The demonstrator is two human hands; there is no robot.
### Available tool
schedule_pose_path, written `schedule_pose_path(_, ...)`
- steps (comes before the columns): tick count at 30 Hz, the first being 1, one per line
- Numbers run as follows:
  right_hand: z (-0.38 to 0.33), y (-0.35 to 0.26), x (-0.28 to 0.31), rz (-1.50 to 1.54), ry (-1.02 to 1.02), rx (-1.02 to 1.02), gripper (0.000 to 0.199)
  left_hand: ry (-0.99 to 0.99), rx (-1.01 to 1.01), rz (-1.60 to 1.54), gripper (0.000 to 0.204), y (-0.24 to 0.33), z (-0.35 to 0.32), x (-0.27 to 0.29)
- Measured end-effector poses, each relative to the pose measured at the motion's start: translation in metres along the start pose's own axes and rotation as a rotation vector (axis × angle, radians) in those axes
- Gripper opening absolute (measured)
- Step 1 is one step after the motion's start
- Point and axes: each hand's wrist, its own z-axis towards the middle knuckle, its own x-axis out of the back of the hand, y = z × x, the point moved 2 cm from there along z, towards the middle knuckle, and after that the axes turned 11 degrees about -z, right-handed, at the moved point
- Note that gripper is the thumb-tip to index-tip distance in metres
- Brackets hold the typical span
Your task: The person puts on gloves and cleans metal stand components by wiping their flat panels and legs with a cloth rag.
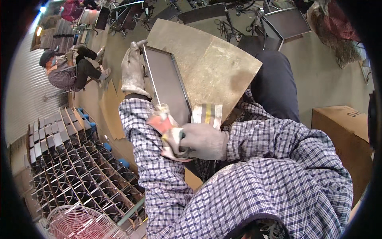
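Note:
A dark grey rectangular panel (166, 77) with a thin metal frame stands tilted over a worn tan board (227, 67) that lies across my lap. My left hand (134, 71), in a grey-white knit glove, holds the panel along its left edge near the far corner, fingers upright. At the panel's near end my right hand (205, 141), gloved too, clutches a crumpled multicoloured rag (169, 129) with white and orange-red patches. The rag covers the panel's near-left corner and is slightly blurred. A striped white, grey and yellow cloth piece (207, 114) lies beside my right hand on the board.
At lower left stands a divided crate (79, 159) with dark curved parts and grey panels, beside a fan with a wire guard (81, 223). A cardboard box (342, 127) is at right. Another person (73, 67) sits at far left. Framed panels (288, 22) lie on the floor ahead.

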Motion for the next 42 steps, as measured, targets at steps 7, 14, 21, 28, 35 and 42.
schedule_pose_path(7,-0.010,0.022,-0.028,0.100,-0.002,-0.429,0.023,0.196,0.014,0.229,0.058,-0.008,0.012,0.000)
schedule_pose_path(14,0.063,0.085,-0.003,-0.050,-0.083,-0.684,0.032,0.210,-0.030,0.402,0.057,0.008,0.004,-0.005)
schedule_pose_path(21,0.158,0.132,0.054,-0.557,-0.349,-0.602,0.040,0.225,-0.062,0.381,0.054,0.005,0.005,-0.008)
schedule_pose_path(28,0.136,0.139,0.025,-0.406,0.098,-0.671,0.023,0.209,-0.041,0.326,0.053,-0.006,0.008,-0.008)
schedule_pose_path(35,0.052,0.063,-0.001,0.041,-0.250,-0.819,0.028,0.206,0.013,0.283,0.056,-0.008,0.014,-0.002)
schedule_pose_path(42,0.002,0.030,-0.019,-0.099,-0.624,-0.494,0.026,0.189,0.113,0.114,0.053,-0.006,0.010,-0.001)
